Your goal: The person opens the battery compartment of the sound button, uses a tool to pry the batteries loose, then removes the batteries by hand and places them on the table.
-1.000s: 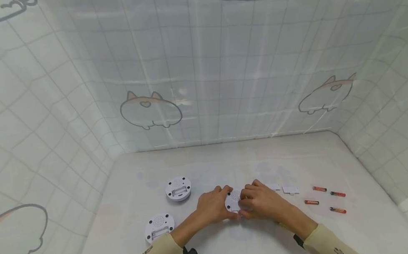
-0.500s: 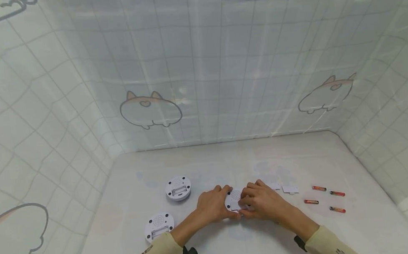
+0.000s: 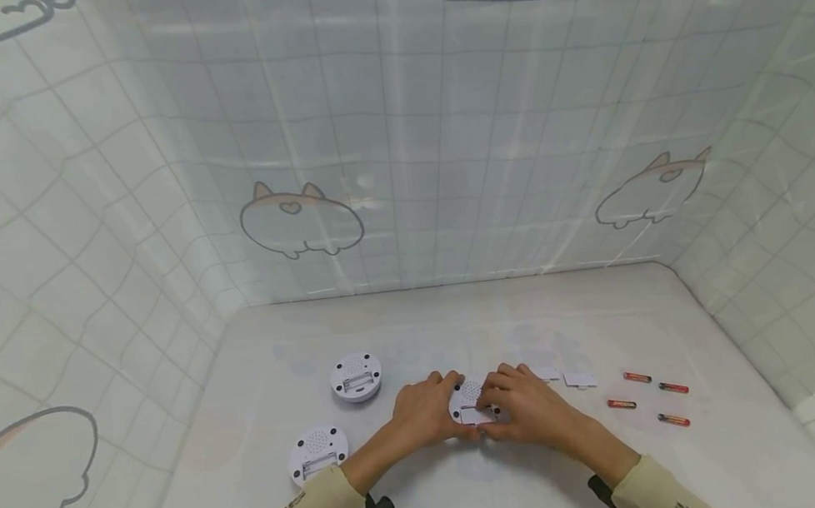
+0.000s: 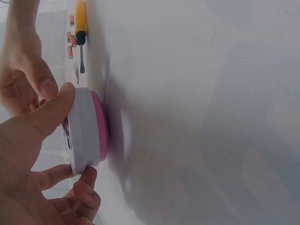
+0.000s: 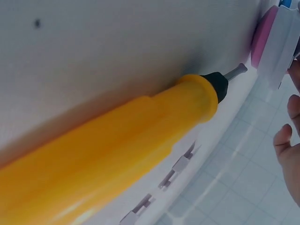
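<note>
My left hand [image 3: 425,411] grips the side of a round white device [image 3: 470,389], thumb at the front and fingers behind. Its underside faces up, showing speaker holes, small dark feet and a battery cover [image 3: 477,415]. A dark gap runs along the cover's far edge. My right hand [image 3: 526,404] pinches at the cover with curled fingers, thumb at the device's front edge; its fingers hide part of the lid. In the left wrist view, the device's pink face [image 4: 99,126] is turned to the table. A yellow screwdriver [image 5: 117,150] lies beneath my right wrist, hidden in the head view.
Two similar white devices, one farther back [image 3: 358,392] and one nearer [image 3: 316,442], lie at left with battery compartments uncovered. Loose white covers [image 3: 580,379] lie right of my right hand. Several red batteries [image 3: 637,377] are spread farther right. Patterned walls [image 3: 447,199] enclose the table.
The battery cover has shifted on the device, and a dark gap now shows at its far edge. My right fingers have moved slightly; the left hand keeps its hold.
</note>
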`<state>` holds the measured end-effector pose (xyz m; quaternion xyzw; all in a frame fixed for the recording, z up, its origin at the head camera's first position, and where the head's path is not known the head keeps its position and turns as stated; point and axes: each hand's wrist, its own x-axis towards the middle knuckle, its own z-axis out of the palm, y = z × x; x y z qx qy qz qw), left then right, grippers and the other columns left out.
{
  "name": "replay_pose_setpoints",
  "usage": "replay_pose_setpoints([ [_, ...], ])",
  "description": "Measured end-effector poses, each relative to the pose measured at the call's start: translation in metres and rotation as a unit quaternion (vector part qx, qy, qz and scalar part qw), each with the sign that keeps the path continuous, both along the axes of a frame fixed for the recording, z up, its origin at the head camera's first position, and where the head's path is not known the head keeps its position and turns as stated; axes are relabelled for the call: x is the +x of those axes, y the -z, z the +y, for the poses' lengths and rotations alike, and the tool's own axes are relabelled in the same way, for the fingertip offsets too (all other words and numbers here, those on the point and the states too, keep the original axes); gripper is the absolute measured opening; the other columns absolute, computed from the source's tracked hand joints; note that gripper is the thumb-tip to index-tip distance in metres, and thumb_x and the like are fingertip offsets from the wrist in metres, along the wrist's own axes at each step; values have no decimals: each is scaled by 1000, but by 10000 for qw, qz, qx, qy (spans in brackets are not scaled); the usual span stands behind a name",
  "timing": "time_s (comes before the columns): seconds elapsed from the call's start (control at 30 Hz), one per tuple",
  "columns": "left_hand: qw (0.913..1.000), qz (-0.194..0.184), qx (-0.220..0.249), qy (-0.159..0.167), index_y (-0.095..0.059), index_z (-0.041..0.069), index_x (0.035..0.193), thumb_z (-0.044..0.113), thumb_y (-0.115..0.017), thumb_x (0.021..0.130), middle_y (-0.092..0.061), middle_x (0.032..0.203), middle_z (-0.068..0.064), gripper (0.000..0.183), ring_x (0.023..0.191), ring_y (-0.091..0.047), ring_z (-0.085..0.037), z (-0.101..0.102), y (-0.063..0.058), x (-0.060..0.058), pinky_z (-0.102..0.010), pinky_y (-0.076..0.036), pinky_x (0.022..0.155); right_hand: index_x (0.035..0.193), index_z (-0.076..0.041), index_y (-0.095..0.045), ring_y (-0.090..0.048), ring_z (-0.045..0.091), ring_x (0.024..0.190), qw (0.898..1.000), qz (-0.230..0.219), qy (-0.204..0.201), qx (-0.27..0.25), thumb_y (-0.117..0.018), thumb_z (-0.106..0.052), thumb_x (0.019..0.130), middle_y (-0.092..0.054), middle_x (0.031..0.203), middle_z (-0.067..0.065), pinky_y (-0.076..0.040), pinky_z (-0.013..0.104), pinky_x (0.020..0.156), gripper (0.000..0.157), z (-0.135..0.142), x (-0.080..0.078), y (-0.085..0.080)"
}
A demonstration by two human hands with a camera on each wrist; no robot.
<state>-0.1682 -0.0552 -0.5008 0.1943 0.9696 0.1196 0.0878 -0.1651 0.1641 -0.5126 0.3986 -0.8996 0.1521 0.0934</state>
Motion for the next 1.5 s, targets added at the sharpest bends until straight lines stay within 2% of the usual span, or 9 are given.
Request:
replay_pose_setpoints([
  [0.17,10000,35,25,18,-57,24,137,71,-83,64,-61,102,-2,90,68,-50,-14,0,-1,1,-30,-41,59,96,-29,-74,-45,4,94,9966,-701,438,4,-80,-50,82,-57,102,-18,-44,40,84,26,-4,1,-2],
  [0.37,10000,28,72,40,-57,24,138,70,-83,65,-61,102,-1,90,67,-50,-14,-1,-2,2,-29,-40,58,96,-30,-73,-42,4,93,9926,-1071,574,-41,-83,-47,79,-55,101,-19,-41,37,81,26,-5,1,-2],
  [0.57,9999,-4,159,45,-56,23,139,68,-83,66,-61,103,-2,90,68,-49,-14,-1,-3,2,-29,-39,59,93,-30,-70,-41,6,91,9916,-1124,645,-22,-84,-47,74,-55,99,-18,-39,36,81,30,-5,0,-1],
  [0.73,9999,-34,137,24,-55,24,140,69,-83,66,-61,105,-2,91,69,-49,-14,-1,-1,2,-30,-39,61,91,-33,-67,-43,7,95,9899,-1123,859,11,-82,-49,76,-55,101,-19,-42,41,87,28,3,-2,0],
  [0.9,9999,-74,139,7,-55,24,140,69,-83,65,-61,108,-3,92,73,-51,-15,-1,1,0,-31,-41,63,91,-33,-65,-43,8,95,9851,-1158,1260,-152,-84,-44,75,-55,102,-20,-42,46,90,27,23,-3,-9],
  [1.07,9997,-135,216,-10,-55,24,140,68,-84,65,-62,111,-4,92,78,-54,-16,-1,2,0,-32,-42,66,88,-32,-66,-43,10,94,9804,-1049,1662,-101,-85,-40,74,-57,101,-16,-39,38,83,26,48,-3,-14],
  [1.17,9997,-118,223,-12,-55,24,140,68,-84,64,-62,112,-4,92,79,-55,-17,0,2,0,-32,-42,65,87,-30,-67,-43,11,93,9793,-937,1793,1,-87,-39,74,-57,99,-15,-36,36,78,25,64,-4,-12],
  [1.37,9995,-152,281,-17,-55,24,141,67,-85,65,-62,113,-4,93,80,-54,-16,-1,1,0,-31,-41,65,87,-29,-68,-43,12,92,9753,-996,1958,229,-86,-40,75,-57,99,-14,-37,36,78,24,90,0,-6],
  [1.5,9993,-176,333,-15,-55,23,141,66,-85,65,-62,113,-4,93,81,-54,-16,-2,2,0,-31,-41,66,87,-28,-68,-44,13,92,9757,-845,1974,438,-86,-42,74,-60,101,-11,-36,35,76,26,102,3,2],
])
